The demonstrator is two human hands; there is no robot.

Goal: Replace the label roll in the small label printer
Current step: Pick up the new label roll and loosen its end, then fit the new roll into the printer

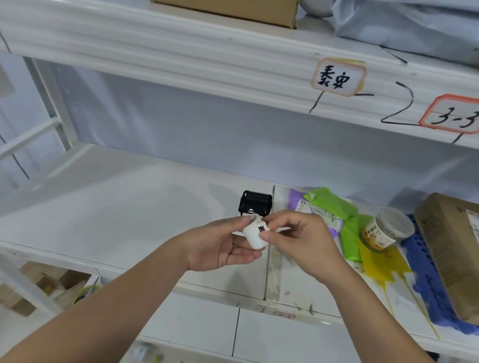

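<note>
A small white label roll [253,234] with a black mark on it sits between both my hands, above the white shelf [103,213]. My left hand [218,247] cups the roll from below and the left. My right hand [300,242] pinches its top right end with thumb and forefinger. Just behind the hands, a small printer stands on the shelf with its black lid [255,203] raised. The printer's lower body is mostly hidden behind my fingers.
To the right lie green and purple packets [333,210], a lidded jar [388,229], a yellow bag [383,266], a blue perforated tray [430,280] and a cardboard box [462,254]. An upper shelf edge [187,53] with handwritten tags hangs overhead.
</note>
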